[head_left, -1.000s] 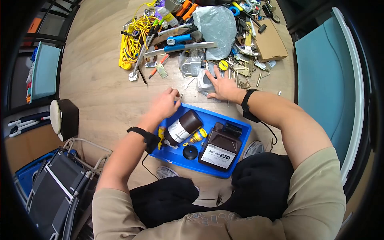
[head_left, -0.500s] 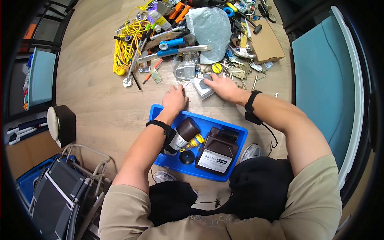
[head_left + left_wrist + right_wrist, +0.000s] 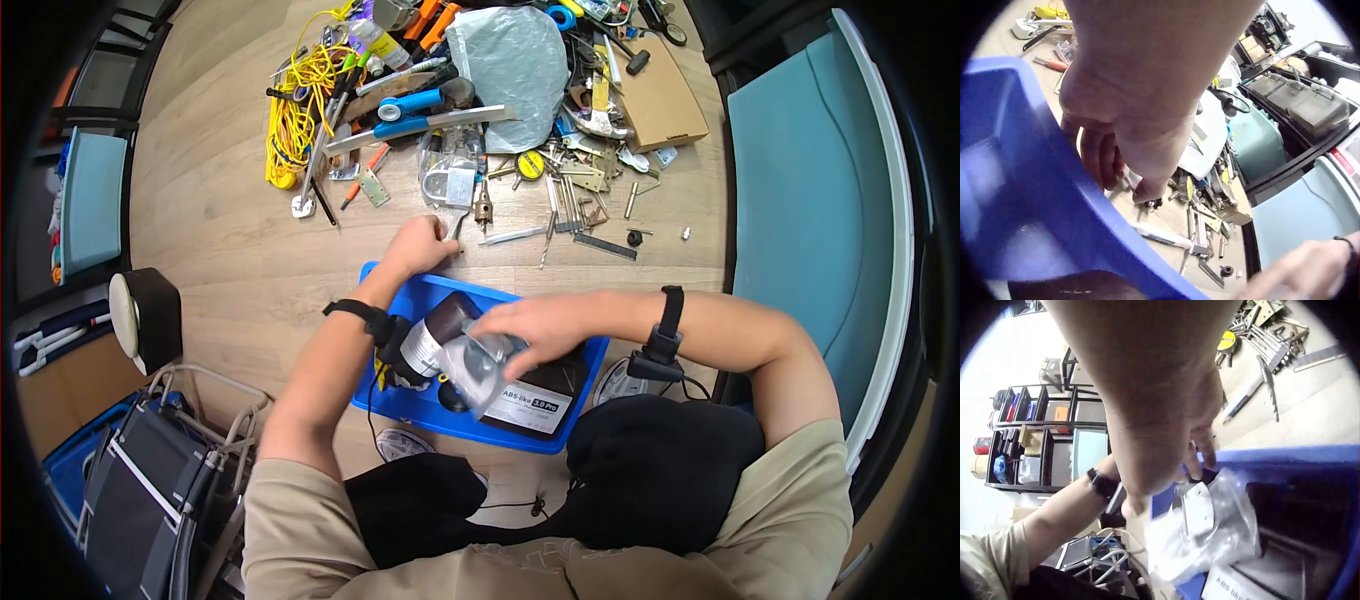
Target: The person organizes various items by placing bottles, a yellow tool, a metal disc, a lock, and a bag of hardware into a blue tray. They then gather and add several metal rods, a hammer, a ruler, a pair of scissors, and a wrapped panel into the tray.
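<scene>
In the head view the right hand (image 3: 540,328) grips a clear plastic bag (image 3: 474,374) with a grey-white item inside, over the blue tray (image 3: 400,408). The right wrist view shows the fingers at the top of the bag (image 3: 1210,531). Beyond the tray's far left edge, the left hand (image 3: 421,246) pinches a small metal tool (image 3: 456,228), which the left wrist view shows only partly between finger and thumb. Under the bag, the tray holds a dark bottle (image 3: 450,318) lying tilted and a dark container with a white label (image 3: 528,406).
Across the floor beyond the tray lie a padlock (image 3: 448,186), a yellow cable (image 3: 290,135), a grey bag (image 3: 508,70), drill bits and loose metal pieces. A cardboard box (image 3: 662,98) sits at the far right, beside a pale blue bin (image 3: 800,200). A folded chair (image 3: 150,480) stands left.
The right hand has lifted the plastic bag off the floor and brought it toward the body, over the tray. The left hand has stayed near the tray's far left edge, shifting slightly.
</scene>
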The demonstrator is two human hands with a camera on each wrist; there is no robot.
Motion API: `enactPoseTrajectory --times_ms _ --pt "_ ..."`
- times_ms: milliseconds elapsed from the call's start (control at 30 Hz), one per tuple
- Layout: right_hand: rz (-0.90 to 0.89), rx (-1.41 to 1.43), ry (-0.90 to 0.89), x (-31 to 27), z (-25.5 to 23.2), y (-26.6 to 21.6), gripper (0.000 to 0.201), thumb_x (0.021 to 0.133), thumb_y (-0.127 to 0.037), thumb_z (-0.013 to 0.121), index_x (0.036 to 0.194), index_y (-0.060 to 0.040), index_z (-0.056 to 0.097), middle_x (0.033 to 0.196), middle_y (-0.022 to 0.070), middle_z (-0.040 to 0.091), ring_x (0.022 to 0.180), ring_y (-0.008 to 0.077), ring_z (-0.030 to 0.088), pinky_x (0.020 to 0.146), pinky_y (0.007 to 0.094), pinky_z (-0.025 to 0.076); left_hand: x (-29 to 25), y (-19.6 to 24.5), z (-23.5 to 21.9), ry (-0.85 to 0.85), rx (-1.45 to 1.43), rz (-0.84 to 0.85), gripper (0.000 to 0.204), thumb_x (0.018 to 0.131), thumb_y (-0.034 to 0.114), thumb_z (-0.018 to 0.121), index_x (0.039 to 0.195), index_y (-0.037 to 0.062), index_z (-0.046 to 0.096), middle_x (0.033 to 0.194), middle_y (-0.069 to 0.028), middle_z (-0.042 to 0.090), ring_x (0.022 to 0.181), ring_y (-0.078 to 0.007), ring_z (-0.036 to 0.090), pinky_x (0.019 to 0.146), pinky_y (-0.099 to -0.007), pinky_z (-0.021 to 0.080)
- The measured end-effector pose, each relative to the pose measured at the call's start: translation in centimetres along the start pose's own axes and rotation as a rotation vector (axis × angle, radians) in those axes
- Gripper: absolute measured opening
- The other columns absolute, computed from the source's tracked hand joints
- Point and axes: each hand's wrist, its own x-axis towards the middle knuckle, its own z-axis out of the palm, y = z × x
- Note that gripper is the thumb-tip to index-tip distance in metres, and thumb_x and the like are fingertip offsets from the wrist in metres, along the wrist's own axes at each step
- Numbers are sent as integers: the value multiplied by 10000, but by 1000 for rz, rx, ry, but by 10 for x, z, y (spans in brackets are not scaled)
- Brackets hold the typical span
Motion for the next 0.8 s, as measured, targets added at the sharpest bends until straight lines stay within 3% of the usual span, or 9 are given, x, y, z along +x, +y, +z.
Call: enactPoseTrajectory --times_ms 100,200,333,433,500,600,667,733,800 --pt "213 -240 167 11 -22 44 538 927 -334 745 1332 -36 556 1366 186 581 1239 385 591 1042 475 500 -14 -13 -17 -111 -344 28 219 804 185 813 833 21 671 775 -79 710 696 -168 663 709 -338 544" --pt "200 -791 257 17 -55 81 558 868 -300 776 1325 -62 561 1472 140 524 1351 371 514 1049 471 501 -52 -4 -53 -226 -616 79 161 887 107 806 844 20 677 795 -20 705 779 -98 651 722 -286 531" --pt "178 -1121 67 32 -80 106 758 827 -334 813 1497 -205 482 1596 116 409 1416 378 455 1035 498 509 -92 -20 -79 -446 -393 202 131 924 117 796 910 7 727 832 -16 725 802 -102 659 771 -284 540" --pt "229 -1023 -6 49 -76 106 446 910 -266 688 1341 -184 611 1476 133 460 1217 356 604 881 449 601 -119 -40 -78 -717 -266 164 189 929 187 797 1045 39 783 926 -42 776 858 -138 690 817 -332 555" --pt "276 -964 8 54 -67 104 226 965 -184 558 1121 -120 710 1348 146 489 1060 346 668 772 416 642 -130 -47 -70 -657 -167 174 212 931 210 792 1053 36 781 939 -74 778 867 -176 703 820 -348 559" --pt "336 -917 40 50 -56 109 218 954 -174 574 1102 -107 720 1370 155 480 1079 345 666 792 423 639 -127 -62 -51 -540 -16 233 290 943 291 764 1061 27 755 961 -152 755 896 -311 720 820 -409 566" --pt "324 -925 47 49 -54 108 222 946 -153 575 1104 -91 718 1363 166 485 1073 344 669 786 430 635 -123 -68 -35 0 58 390 327 946 360 729 1042 47 730 919 -144 727 839 -369 711 758 -461 570" --pt "384 -873 -120 50 -61 99 231 946 -145 564 1106 -81 719 1361 174 491 1072 344 668 815 442 623 -111 -59 -32 20 38 323 380 962 427 685 1056 60 697 968 -151 719 872 -393 709 771 -488 572" --pt "384 -776 -10 46 -63 87 186 889 -136 644 1048 -66 711 1327 174 524 1066 351 666 849 453 597 -103 -40 -32 11 216 409 399 978 454 669 1055 63 690 958 -149 732 886 -391 715 747 -479 573"
